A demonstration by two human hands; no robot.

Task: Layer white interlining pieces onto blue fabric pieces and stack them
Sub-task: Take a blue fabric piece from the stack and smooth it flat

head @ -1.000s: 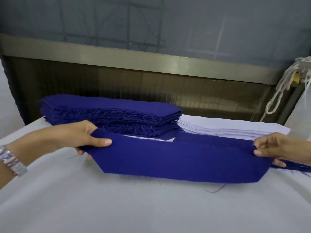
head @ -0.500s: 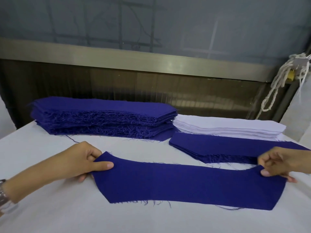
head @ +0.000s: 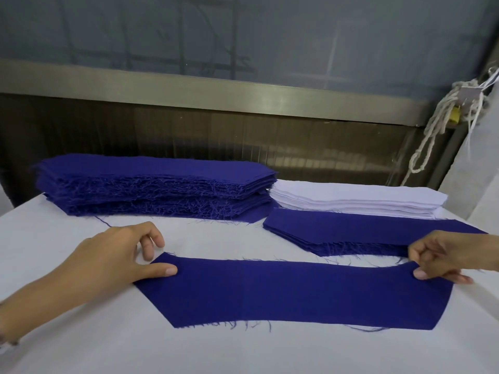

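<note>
A single long blue fabric piece (head: 291, 295) lies flat on the white table (head: 243, 352), near me. My left hand (head: 118, 255) rests on its left end, thumb pressing the cloth. My right hand (head: 445, 255) pinches its right upper corner. Behind it on the right lies a low stack of blue pieces (head: 364, 230), and behind that a stack of white interlining pieces (head: 356, 198). A tall stack of blue pieces (head: 156, 184) with frayed edges stands at the back left.
A dark panel with a metal rail (head: 243, 95) rises straight behind the stacks. A bundle of white cord (head: 442, 122) hangs at the right. White cloth-covered surfaces flank the table on both sides.
Both hands brought the single blue piece from in front of the stacks down toward me and laid it flat on the table. The low blue stack is now uncovered.
</note>
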